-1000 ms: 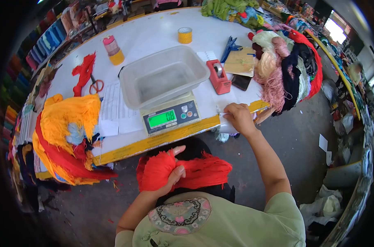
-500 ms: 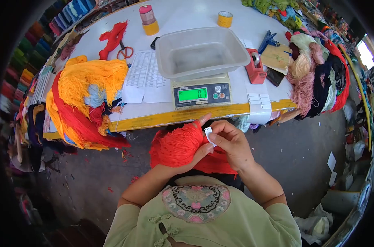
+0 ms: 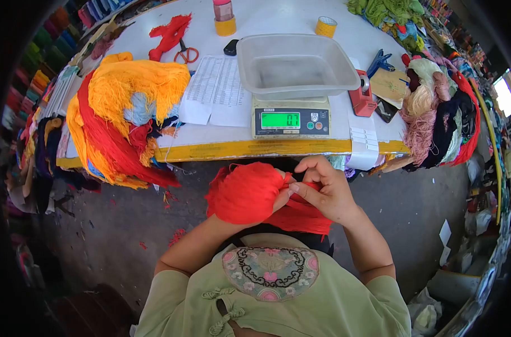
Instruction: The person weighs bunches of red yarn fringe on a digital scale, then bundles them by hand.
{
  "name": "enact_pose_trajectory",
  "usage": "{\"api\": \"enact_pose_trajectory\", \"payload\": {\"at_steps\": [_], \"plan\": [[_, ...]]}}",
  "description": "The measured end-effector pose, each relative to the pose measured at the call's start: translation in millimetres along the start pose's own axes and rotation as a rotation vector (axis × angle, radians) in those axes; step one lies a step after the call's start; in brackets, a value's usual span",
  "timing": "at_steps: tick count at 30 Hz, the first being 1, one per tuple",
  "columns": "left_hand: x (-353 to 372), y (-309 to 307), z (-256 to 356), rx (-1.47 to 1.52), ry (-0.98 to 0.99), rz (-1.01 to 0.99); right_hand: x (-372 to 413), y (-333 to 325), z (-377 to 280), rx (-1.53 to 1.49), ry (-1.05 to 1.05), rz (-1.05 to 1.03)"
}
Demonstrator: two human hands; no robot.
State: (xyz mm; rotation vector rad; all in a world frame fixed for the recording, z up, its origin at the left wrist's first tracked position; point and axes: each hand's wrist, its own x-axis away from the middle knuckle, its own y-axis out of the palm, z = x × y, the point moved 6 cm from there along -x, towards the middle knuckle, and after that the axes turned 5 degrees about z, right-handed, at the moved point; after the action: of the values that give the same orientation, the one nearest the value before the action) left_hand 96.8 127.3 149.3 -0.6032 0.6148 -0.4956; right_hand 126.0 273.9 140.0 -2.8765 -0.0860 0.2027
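Observation:
A bundled hank of red yarn (image 3: 245, 194) is in my left hand (image 3: 282, 198), whose fingers close round its gathered neck; the bulk of yarn hides most of that hand. More red yarn hangs below, over my lap. At the neck, my right hand (image 3: 327, 194) is closed in a pinch, thumb tip against the left fingers. What lies in the pinch is too small to make out; the white paper label does not show clearly now. In front of my hands stands a digital scale (image 3: 291, 119) reading 0.7, bearing a translucent plastic tub (image 3: 298, 89).
The table edge (image 3: 221, 150) has yellow tape. Orange and red yarn (image 3: 137, 84) hangs over it at left, mixed hanks (image 3: 427, 106) at right. Printed sheets (image 3: 215, 90), scissors (image 3: 186, 54), a red tape dispenser (image 3: 362, 102) and a label strip (image 3: 365, 147) lie round the scale.
The white label seen in my right fingers is no longer clearly visible. My right thumb and fingers have moved in against the hank's neck. The view has shifted, so the table sits further right.

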Motion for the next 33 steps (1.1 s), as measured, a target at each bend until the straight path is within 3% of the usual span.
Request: {"api": "enact_pose_trajectory", "payload": {"at_steps": [2, 5, 6, 9, 12, 15, 18, 21, 24, 28, 30, 31, 32, 33], "plan": [[-5.0, -5.6, 3.8, 0.037, -0.077, -0.176, -1.5, 2.4, -2.4, -0.035, -0.111, -0.061], [18.0, 21.2, -20.2, 0.825, -0.52, -0.453, -5.8, 2.6, -19.4, -0.058, -0.253, -0.263], [21.8, 29.6, -19.7, 1.052, -0.605, -0.493, -6.9, 4.7, -18.3, -0.089, -0.3, -0.301], [24.6, 30.9, -15.9, 1.248, -0.669, -0.511, -2.9, 3.4, -8.8, -0.022, -0.3, -0.294], [29.2, 34.5, -23.0, 1.027, -0.572, -0.439, 3.5, 2.0, -4.9, -0.004, -0.272, -0.121], [16.5, 7.8, -7.7, 0.462, -0.026, -0.088, 10.1, 3.1, 0.9, -0.091, -0.201, 0.021], [19.4, 4.0, -3.8, 0.446, -0.071, 0.064, 13.3, 7.4, 1.6, -0.124, -0.183, 0.085], [21.1, 9.0, -12.1, 0.541, -0.178, 0.037, 15.2, 10.9, 0.7, -0.098, -0.175, 0.101], [20.0, 4.5, -12.5, 0.36, -0.144, 0.04, 17.0, 13.6, 5.0, -0.077, -0.125, 0.038], [24.7, 4.8, -24.3, 0.408, -0.162, 0.068, 21.2, 11.0, 7.2, 0.039, 0.086, -0.075], [27.8, -14.8, -32.2, 0.432, -0.13, 0.096, 24.4, 0.0, 15.5, 0.142, 0.092, -0.274], [46.3, 0.0, -56.6, 0.977, -0.645, -0.217, 28.4, -11.5, 22.0, 0.188, 0.098, -0.367], [61.1, -22.5, -58.1, 1.346, -0.782, -0.17, 34.9, -31.2, 36.6, 0.069, 0.282, -0.397], [61.9, -56.0, -60.2, 1.415, -0.601, -0.277, 44.6, -52.3, 51.3, -0.054, 0.463, -0.428]]}}
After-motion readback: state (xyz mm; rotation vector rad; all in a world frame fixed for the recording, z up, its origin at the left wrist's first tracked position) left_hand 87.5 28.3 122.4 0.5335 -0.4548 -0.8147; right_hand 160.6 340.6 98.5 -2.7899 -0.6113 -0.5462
